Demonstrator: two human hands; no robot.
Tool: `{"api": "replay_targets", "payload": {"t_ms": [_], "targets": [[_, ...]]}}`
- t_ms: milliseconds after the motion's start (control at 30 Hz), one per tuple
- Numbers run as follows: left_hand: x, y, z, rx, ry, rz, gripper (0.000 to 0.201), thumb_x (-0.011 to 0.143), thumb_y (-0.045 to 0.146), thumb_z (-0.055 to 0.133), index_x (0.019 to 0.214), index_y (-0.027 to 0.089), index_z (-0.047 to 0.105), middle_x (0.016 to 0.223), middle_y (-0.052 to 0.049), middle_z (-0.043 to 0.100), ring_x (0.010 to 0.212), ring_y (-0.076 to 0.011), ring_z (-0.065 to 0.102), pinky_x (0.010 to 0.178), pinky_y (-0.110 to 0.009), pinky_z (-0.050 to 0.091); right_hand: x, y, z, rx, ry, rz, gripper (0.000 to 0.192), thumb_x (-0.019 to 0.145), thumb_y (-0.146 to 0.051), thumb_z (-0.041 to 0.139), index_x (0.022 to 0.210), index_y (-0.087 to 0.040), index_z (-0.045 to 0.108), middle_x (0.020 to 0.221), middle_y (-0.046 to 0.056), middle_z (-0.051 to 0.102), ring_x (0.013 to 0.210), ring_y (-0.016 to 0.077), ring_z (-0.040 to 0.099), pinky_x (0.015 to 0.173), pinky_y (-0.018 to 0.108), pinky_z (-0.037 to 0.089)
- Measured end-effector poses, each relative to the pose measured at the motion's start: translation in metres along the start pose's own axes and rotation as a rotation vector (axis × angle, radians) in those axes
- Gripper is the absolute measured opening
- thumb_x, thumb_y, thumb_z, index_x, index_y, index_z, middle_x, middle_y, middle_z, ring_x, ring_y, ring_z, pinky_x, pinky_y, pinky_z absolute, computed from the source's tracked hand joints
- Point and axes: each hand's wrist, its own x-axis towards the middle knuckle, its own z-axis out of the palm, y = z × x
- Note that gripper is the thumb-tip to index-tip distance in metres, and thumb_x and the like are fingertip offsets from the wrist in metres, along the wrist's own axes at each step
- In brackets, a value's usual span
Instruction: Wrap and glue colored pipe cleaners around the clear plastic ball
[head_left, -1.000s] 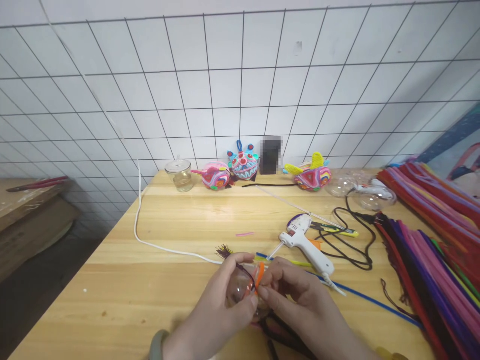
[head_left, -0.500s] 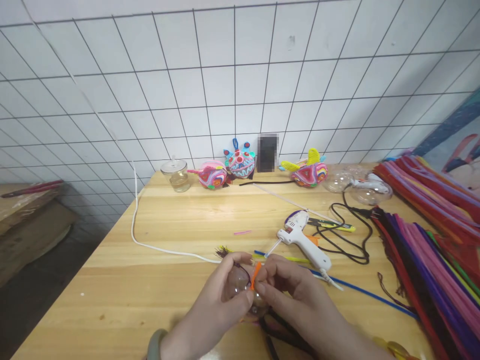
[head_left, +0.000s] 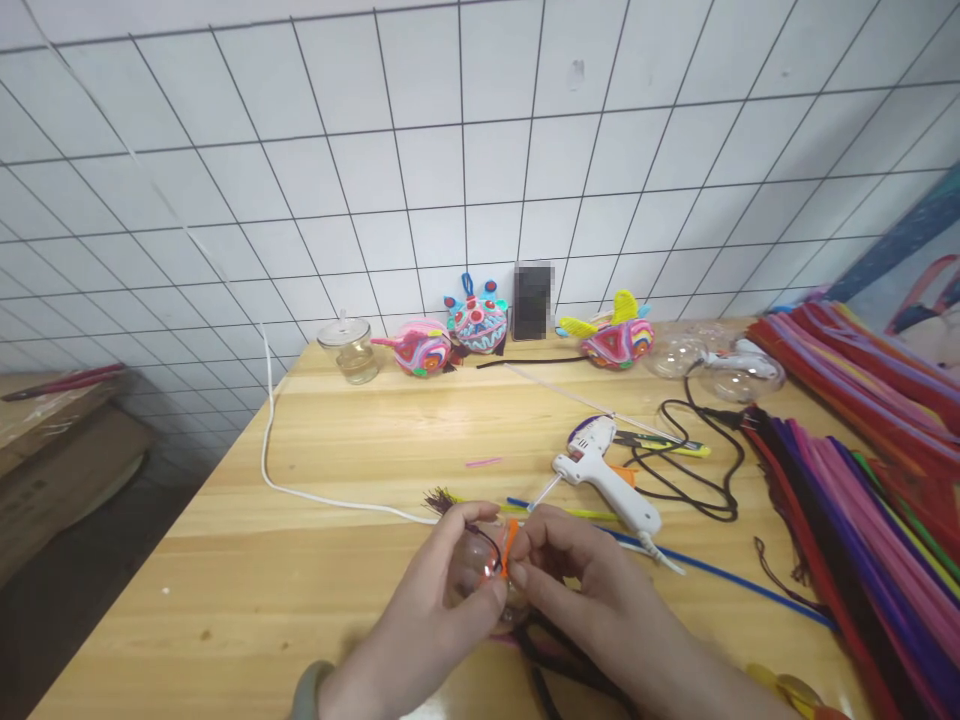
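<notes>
Your left hand (head_left: pixel 431 625) is cupping a clear plastic ball (head_left: pixel 480 570) near the front edge of the wooden table (head_left: pixel 315 590), thumb and fingers curled around it. Your right hand (head_left: pixel 581 590) is pinching an orange pipe cleaner (head_left: pixel 508 545) against the ball's top, fingertips closed on it. Most of the ball is sitting hidden behind both hands; only a glossy patch with a dark strand across it is showing. Dark pipe cleaners (head_left: pixel 559 660) are lying under your right wrist, partly covered and running off the bottom edge. A white glue gun (head_left: pixel 604 475) is resting just beyond your hands, its black cord (head_left: pixel 697 470) looping to the right. Bundled pipe cleaners (head_left: pixel 862 480) are being cut off by the right edge. Three colourful finished figures (head_left: pixel 476 325) are standing at the wall beside a glass jar (head_left: pixel 349 350); a blurred dark rectangle (head_left: pixel 531 300) among them is unreadable
</notes>
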Motion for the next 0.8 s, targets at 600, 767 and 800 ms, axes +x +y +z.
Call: {"api": "replay_targets", "payload": {"t_ms": [600, 767, 800], "targets": [[0.009, 0.010, -0.012, -0.627, 0.097, -0.085, 0.025, 0.078, 0.027, 0.065, 0.098, 0.012, 0.067, 0.093, -0.009, 0.071, 0.079, -0.0194, 0.065, 0.072, -0.031, 0.050, -0.012, 0.008, 0.004, -0.191, 0.046, -0.189, 0.019, 0.097, -0.032, 0.047, 0.110, -0.028, 0.061, 0.091, 0.002, 0.064, 0.085, 0.0181, 0.063, 0.075, 0.029, 0.055], [0.013, 0.015, -0.013, -0.725, 0.058, -0.099, 0.026, 0.075, 0.025, 0.064, 0.094, 0.008, 0.070, 0.089, -0.012, 0.074, 0.079, -0.0209, 0.067, 0.076, -0.033, 0.052, -0.014, -0.004, 0.005, -0.354, 0.074, -0.462, 0.022, 0.095, -0.025, 0.050, 0.113, -0.031, 0.061, 0.091, 0.002, 0.068, 0.079, 0.0173, 0.065, 0.071, 0.027, 0.058], [0.013, 0.015, -0.014, -0.726, 0.056, -0.097, 0.026, 0.077, 0.025, 0.062, 0.095, 0.008, 0.069, 0.090, -0.012, 0.074, 0.080, -0.0219, 0.068, 0.076, -0.034, 0.052, -0.013, -0.006, 0.005, -0.375, 0.074, -0.492, 0.021, 0.095, -0.025, 0.049, 0.111, -0.030, 0.062, 0.088, 0.002, 0.068, 0.076, 0.0176, 0.065, 0.070, 0.028, 0.058]]}}
